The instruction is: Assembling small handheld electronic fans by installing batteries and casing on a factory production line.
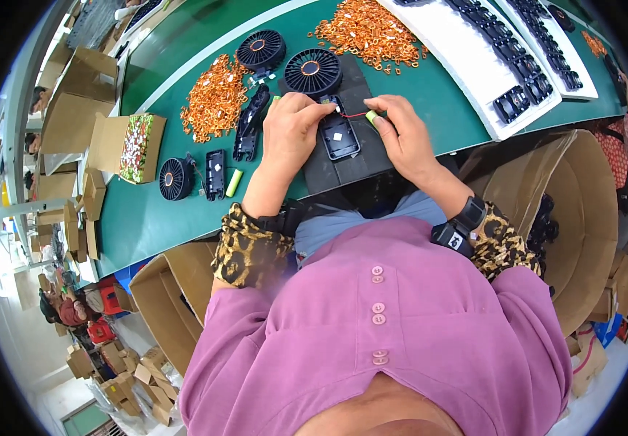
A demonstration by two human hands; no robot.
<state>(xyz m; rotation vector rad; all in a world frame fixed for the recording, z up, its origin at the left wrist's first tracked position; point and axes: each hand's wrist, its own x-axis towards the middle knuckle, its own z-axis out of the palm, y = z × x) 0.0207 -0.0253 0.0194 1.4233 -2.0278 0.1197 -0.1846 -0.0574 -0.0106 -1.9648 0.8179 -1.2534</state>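
A green cylindrical battery (371,115) is grasped by the right hand (404,142); for the left hand (290,131), grip cannot be told.

Smooth black plastic handle shell (341,148), low sheen, at your fingertips; your green cell (371,116) in smooth, shiny wrap, red wire (354,115) apparently plastic-coated. Black fan (313,72) of ribbed plastic. Your mat (374,157) dark, matt; green tabletop (129,236) smooth, faintly glossy. Orange pieces (216,98) shiny. Brown box (584,218) matt cardboard. Your purple top (314,309) soft matt cloth, buttons (379,319) glossy.
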